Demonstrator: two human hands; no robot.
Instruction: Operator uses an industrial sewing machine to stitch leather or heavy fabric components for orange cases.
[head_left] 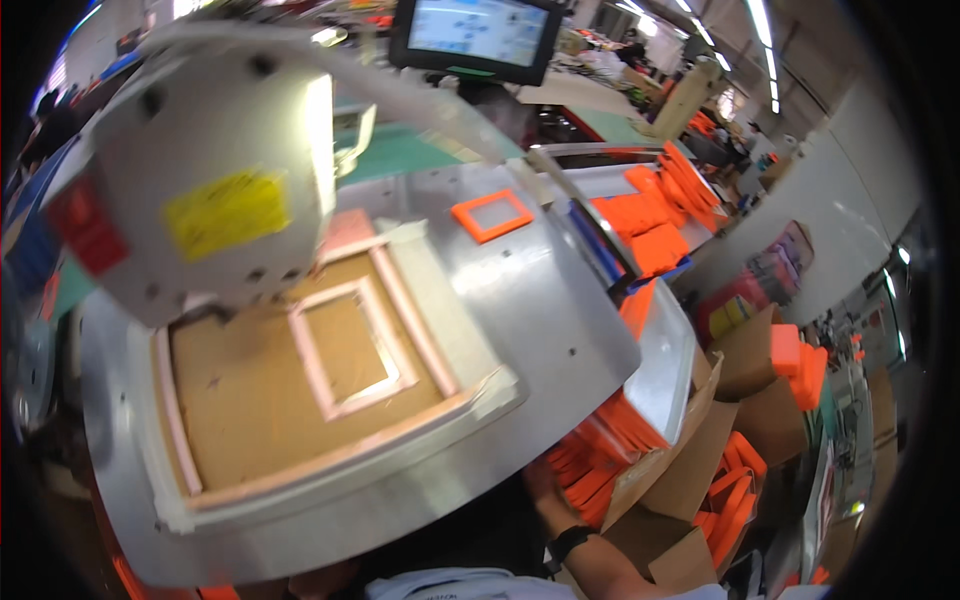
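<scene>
Orange frames lie stacked in a cardboard box at the lower right, below the rim of the steel table, and the right hand reaches into them. Only the back of that hand and its wrist, which wears a black watch, show under the table's rim, so whether the grip is closed on a frame or merely touching the stack cannot be told. The forearm comes in from the lower edge and angles up and left toward the stack. The left hand is not in view.

Just above the grip hangs the curved steel rim, close over the knuckles. Right of it the box flaps stand up, with more orange frames in a second box further right. Up and left of the grip, on the table, sits a brown jig board edged in pink strips, with a pink rectangle at its middle. The white machine head hangs over the board's far left corner. One orange frame lies alone on bare steel well above the grip, and a tray stands between table and boxes. Open steel lies between the board and the rim.
</scene>
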